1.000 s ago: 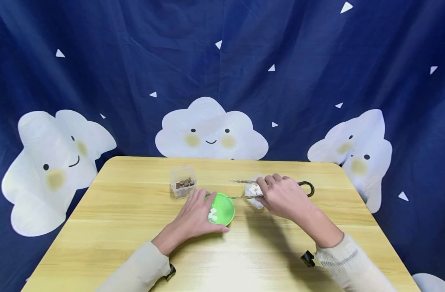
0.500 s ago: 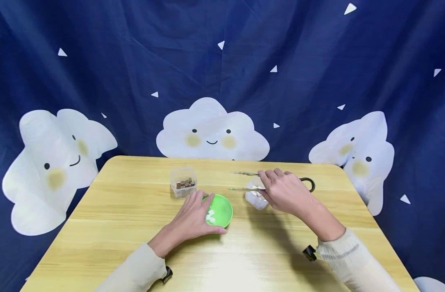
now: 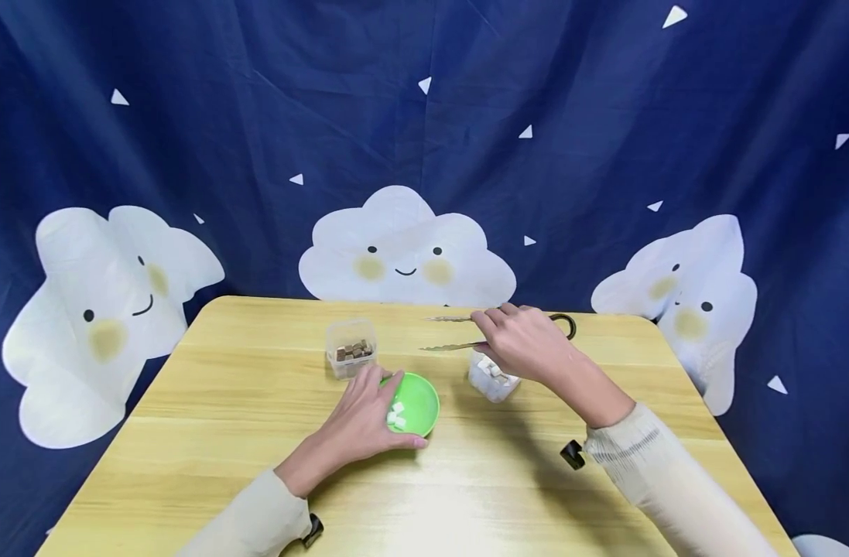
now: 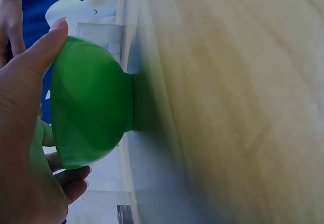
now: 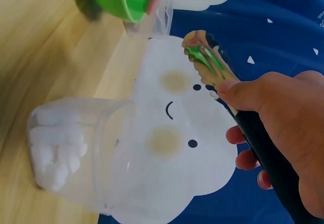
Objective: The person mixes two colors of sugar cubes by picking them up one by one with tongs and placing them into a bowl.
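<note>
One round green bowl [image 3: 421,401], gripped by your left fingers [image 4: 76,175], lies left of your right fingers [image 5: 247,160], which grip leftward-pointing black-handled metal tongs [image 5: 269,159].

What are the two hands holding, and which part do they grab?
The left hand holds the green bowl by its rim. The right hand grips the tongs around their black handle.

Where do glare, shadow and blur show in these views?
Head: glare on the near tabletop, shadow under the right forearm; left wrist: tabletop soft and smeared; right wrist: white pieces lack crisp edges, tongs reflect green.
</note>
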Available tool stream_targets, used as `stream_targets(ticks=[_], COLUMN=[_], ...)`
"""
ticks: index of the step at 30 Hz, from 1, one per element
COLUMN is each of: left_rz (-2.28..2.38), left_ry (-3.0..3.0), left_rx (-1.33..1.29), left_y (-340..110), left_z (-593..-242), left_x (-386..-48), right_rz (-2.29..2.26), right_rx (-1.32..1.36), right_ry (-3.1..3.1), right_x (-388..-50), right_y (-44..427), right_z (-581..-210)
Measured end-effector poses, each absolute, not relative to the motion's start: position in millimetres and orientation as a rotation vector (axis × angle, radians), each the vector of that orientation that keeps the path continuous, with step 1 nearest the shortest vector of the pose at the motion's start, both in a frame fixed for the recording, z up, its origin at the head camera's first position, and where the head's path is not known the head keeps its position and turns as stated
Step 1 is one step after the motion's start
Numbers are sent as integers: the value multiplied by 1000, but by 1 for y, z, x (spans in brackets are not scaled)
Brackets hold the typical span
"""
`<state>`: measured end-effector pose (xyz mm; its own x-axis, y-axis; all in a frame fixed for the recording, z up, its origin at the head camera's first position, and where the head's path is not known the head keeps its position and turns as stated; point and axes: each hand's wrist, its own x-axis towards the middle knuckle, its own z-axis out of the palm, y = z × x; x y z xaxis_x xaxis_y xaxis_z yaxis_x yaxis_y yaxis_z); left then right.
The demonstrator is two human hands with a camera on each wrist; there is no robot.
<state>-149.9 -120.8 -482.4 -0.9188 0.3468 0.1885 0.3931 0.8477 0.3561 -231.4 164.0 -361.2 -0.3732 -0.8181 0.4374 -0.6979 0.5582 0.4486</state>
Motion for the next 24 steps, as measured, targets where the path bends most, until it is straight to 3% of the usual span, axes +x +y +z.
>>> stream_targets(ticks=[24], left_rz=[-549], left_ry=[-2903], left_rx=[-549], left_y=[-121], left_z=[-482], left_x=[-141], right_rz=[-435], right_rx=[1302], right_ry=[-2080], right_x=[-281], right_y=[95], right_z=[-353])
